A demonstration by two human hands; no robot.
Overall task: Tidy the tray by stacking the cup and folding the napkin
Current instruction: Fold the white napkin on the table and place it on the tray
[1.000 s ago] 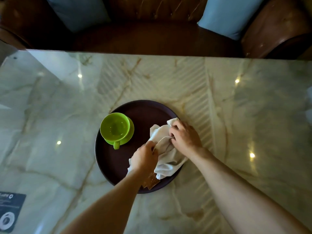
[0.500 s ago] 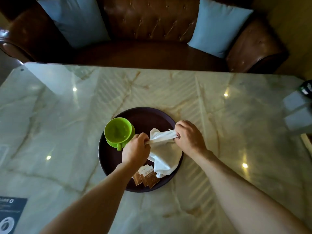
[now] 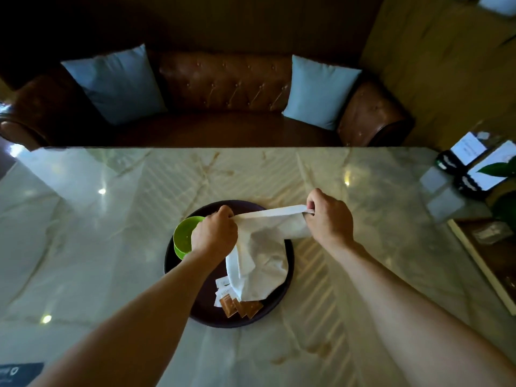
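Over the round dark tray (image 3: 178,275), left hand (image 3: 214,233) and right hand (image 3: 331,219) each pinch the white napkin (image 3: 259,255), stretching it taut beside the green cup (image 3: 183,241).

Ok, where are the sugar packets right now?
The packets lie on the near part of the tray, just below the hanging napkin.

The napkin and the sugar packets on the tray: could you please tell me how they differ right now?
The napkin is plain white cloth, while the sugar packets are brown and white paper. The napkin is lifted and stretched between the left hand and right hand, its lower part hanging down; the packets lie flat and untouched. The napkin is much larger than any packet. Both sit over the dark round tray.
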